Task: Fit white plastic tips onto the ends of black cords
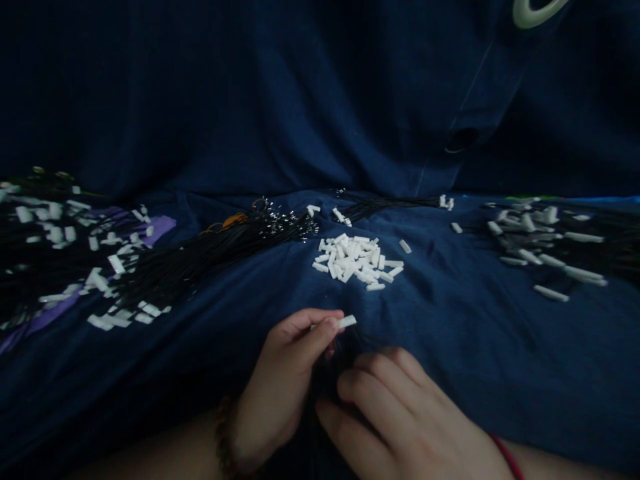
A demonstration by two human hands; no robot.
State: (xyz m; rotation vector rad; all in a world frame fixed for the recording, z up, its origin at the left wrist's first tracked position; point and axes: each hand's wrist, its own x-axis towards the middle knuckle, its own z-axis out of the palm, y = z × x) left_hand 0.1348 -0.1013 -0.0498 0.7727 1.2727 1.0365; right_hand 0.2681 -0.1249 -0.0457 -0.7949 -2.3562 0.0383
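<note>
Between the thumb and index finger of my left hand (287, 373) is a small white connector (347, 321), its right end sticking out past the fingertips. My right hand (395, 407) lies just to the right and lower, its fingers curled; thin dark wires seem to run near its fingertips, too dark to make out well. Beyond both hands a pile of loose white connectors (354, 259) rests on the dark blue cloth (450, 320).
Black wires with white connectors (117, 263) cover the left side over purple material (161, 229). A black wire bundle with shiny tips (220, 250) reaches the middle. More wires with white connectors (545, 233) lie at right. A pale ring (537, 15) shows at the top right.
</note>
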